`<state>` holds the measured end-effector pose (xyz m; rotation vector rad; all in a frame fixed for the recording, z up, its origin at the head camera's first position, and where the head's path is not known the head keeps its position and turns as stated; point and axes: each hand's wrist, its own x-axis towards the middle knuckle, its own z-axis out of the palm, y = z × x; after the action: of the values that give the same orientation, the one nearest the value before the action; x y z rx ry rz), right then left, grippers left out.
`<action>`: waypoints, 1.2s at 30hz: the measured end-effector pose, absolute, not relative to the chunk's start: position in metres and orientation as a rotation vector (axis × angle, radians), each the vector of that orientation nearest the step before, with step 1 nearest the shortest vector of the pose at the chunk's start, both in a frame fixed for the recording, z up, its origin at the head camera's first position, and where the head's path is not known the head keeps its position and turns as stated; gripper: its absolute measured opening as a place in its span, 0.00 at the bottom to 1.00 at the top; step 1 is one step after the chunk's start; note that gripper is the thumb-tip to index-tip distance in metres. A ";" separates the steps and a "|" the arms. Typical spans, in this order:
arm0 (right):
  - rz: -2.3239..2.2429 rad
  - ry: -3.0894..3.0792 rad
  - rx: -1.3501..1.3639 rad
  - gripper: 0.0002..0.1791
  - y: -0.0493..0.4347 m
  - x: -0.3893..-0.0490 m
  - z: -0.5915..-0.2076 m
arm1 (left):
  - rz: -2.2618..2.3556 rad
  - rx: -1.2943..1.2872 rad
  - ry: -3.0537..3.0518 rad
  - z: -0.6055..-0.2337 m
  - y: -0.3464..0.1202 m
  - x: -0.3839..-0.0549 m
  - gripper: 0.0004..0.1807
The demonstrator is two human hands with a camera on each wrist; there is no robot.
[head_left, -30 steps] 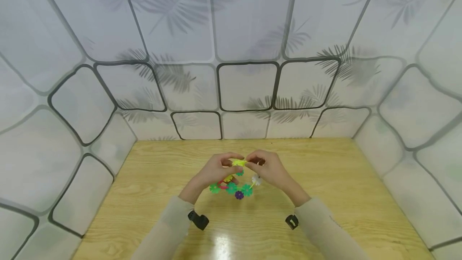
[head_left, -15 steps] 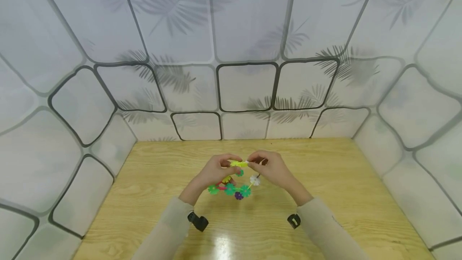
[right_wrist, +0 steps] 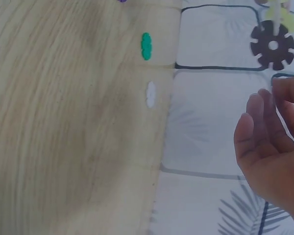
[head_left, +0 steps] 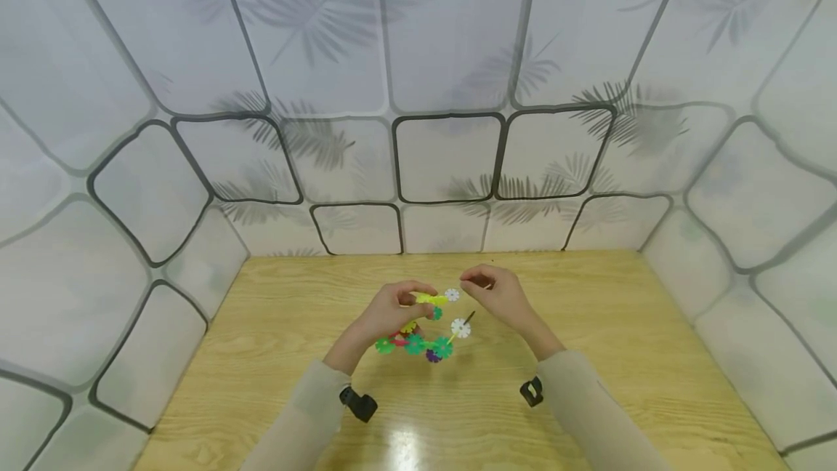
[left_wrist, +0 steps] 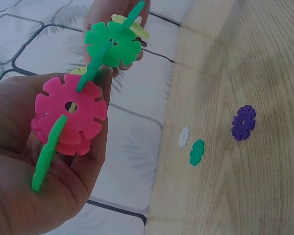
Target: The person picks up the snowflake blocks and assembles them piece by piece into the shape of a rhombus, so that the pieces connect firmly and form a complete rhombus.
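Observation:
A chain of interlocking toy discs (left_wrist: 71, 105), pink, green, yellow, white and dark pieces slotted together, is held up above the wooden table. My left hand (head_left: 391, 310) grips it, yellow discs (head_left: 431, 299) at its fingertips and a pink disc (left_wrist: 83, 117) against its palm. The chain curves toward me and ends at the right with a white disc (head_left: 461, 328) and a dark disc (right_wrist: 273, 45). To the right of the chain, my right hand (head_left: 502, 296) is raised apart from it. Its fingers are loosely bent and nothing shows between them.
Loose purple (left_wrist: 243, 122), green (left_wrist: 197, 152) and white (left_wrist: 184, 136) discs lie on the wooden table (head_left: 569, 398) beneath the hands. Patterned light walls (head_left: 445, 166) enclose the back and both sides. A black strap (head_left: 358, 402) is on the left wrist.
My right hand has let go of the yellow end of the chain and moved right and slightly away. The left hand keeps its hold, and the chain's near part has shifted slightly left.

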<state>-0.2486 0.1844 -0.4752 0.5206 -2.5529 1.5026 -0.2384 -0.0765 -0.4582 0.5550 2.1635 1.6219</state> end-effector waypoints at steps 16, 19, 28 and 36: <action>1.542 -2.682 0.317 0.14 0.181 -0.271 -0.514 | 1.620 0.537 2.161 -0.457 -0.078 -0.238 0.20; 1.545 -2.706 0.297 0.15 0.182 -0.275 -0.521 | 1.616 0.542 2.161 -0.457 -0.079 -0.238 0.21; 1.570 -2.770 0.213 0.17 0.179 -0.277 -0.538 | 1.609 0.531 2.178 -0.456 -0.079 -0.238 0.20; 1.595 -2.816 0.168 0.26 0.176 -0.279 -0.554 | 1.609 0.536 2.186 -0.454 -0.080 -0.239 0.19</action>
<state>-0.2789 0.1764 -0.5536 0.1676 -2.8163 1.5946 -0.2388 -0.0802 -0.4543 0.5364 2.1860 1.6091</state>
